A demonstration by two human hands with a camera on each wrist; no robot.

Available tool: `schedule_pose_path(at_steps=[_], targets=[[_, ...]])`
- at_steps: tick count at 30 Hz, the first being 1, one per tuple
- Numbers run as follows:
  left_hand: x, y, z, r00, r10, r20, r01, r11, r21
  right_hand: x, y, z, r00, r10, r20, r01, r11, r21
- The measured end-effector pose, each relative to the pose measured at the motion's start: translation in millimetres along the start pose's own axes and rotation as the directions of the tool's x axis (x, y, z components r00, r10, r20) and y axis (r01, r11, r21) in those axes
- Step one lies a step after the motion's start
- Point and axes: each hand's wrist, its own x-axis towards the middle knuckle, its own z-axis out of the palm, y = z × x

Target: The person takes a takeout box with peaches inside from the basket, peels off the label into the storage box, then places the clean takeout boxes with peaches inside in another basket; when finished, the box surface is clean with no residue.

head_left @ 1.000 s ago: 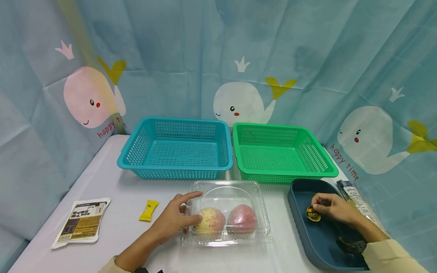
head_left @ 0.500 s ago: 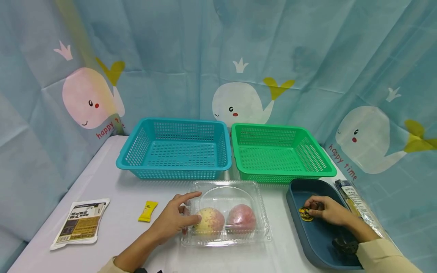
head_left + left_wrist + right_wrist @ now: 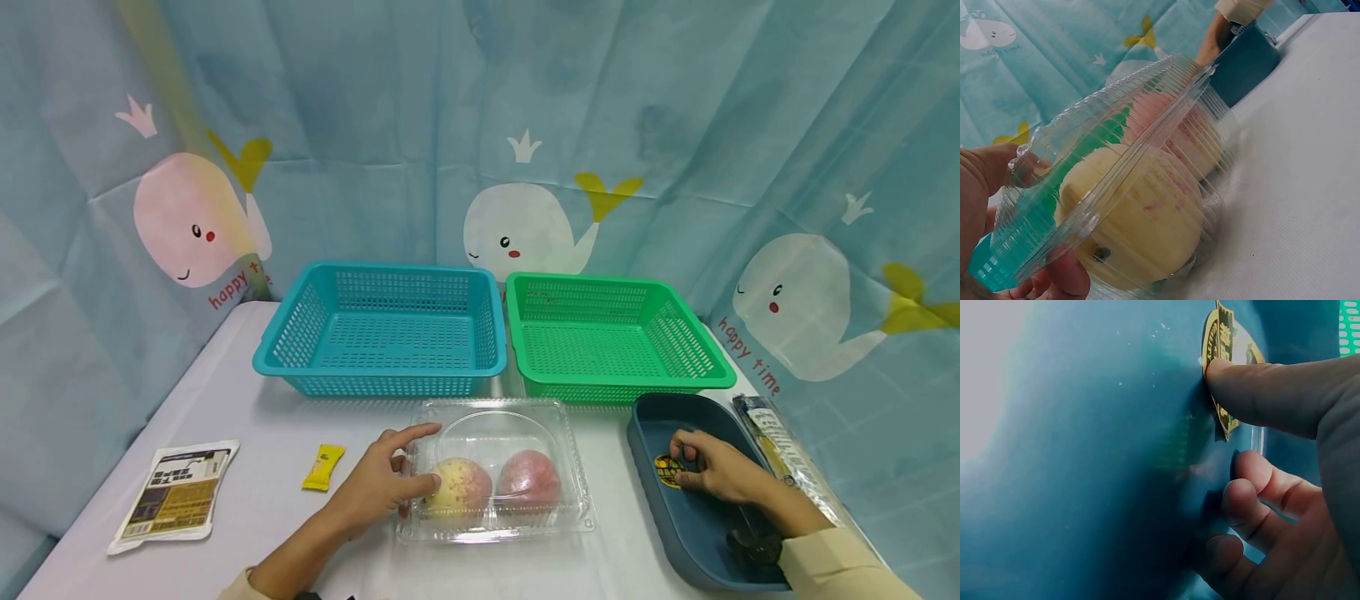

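My left hand (image 3: pixel 378 483) grips the left edge of a clear plastic clamshell container (image 3: pixel 495 429). Inside lie a yellow, red-flecked peach (image 3: pixel 461 487) and a pinker peach (image 3: pixel 529 479); in the left wrist view, the thumb and fingertips are on either side of the container's rim. Reaching into a dark blue tray (image 3: pixel 656 521), my right hand (image 3: pixel 722 475) pinches a round black-and-gold label (image 3: pixel 1226 337) close over the bottom. The right wrist view has the thumb on the label's face, the other fingers curled below, and the far side of the label hidden.
Behind stand a teal basket (image 3: pixel 382 383) and a green basket (image 3: pixel 622 387), side by side. To the left lie a white-and-brown packet (image 3: pixel 176 492) and a small yellow wrapped candy (image 3: pixel 324 467). A clear-fronted packet (image 3: pixel 787 454) lies along the tray's right side.
My right hand has shifted slightly left inside the tray along with the label, which now appears flatter toward the bottom. The left hand keeps its grip on the container.
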Motion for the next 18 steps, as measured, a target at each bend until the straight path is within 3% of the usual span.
schedule_pose_path(at_steps=[9, 18], targets=[[-0.1, -0.7, -1.4, 0.999, 0.016, 0.035, -0.014, 0.999, -0.038, -2.3, -0.9, -1.5, 0.996, 0.073, 0.056, -0.073, 0.997, 0.009], [-0.3, -1.7, -2.7, 0.998, 0.013, 0.064, -0.006, 0.995, -0.101, -7.4, -9.4, -10.9, 1.000, 0.022, 0.022, -0.023, 0.997, 0.070]])
